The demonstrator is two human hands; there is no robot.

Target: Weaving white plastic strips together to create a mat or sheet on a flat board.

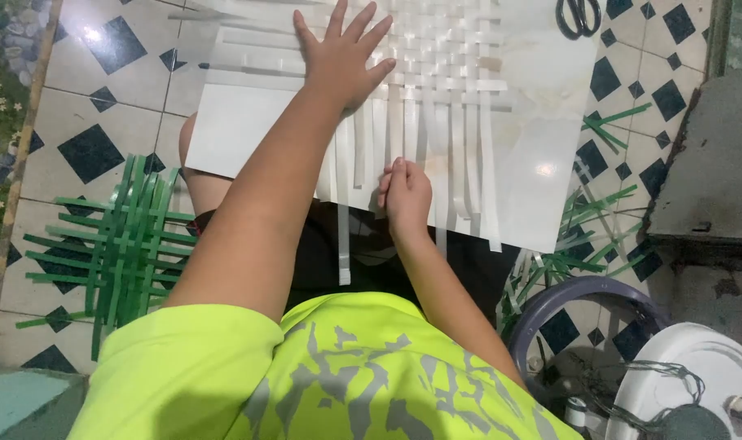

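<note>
A white board (240, 122) lies across my lap, and on it rests a mat of woven white strips (444, 65) with loose ends hanging toward me. My left hand (342, 57) lies flat on the weave, fingers spread, pressing it down. My right hand (405, 194) is at the board's near edge with its fingers pinched on one hanging white strip (387, 138). Another long strip (344, 236) dangles over the edge onto my dark shorts.
A woven green strip mat (118, 244) lies on the tiled floor at the left. Loose green strips (587, 236) are scattered at the right. Black scissors (579, 16) lie top right. A grey ring (583, 297) and a white round fan base (697, 375) stand bottom right beside a concrete step (705, 163).
</note>
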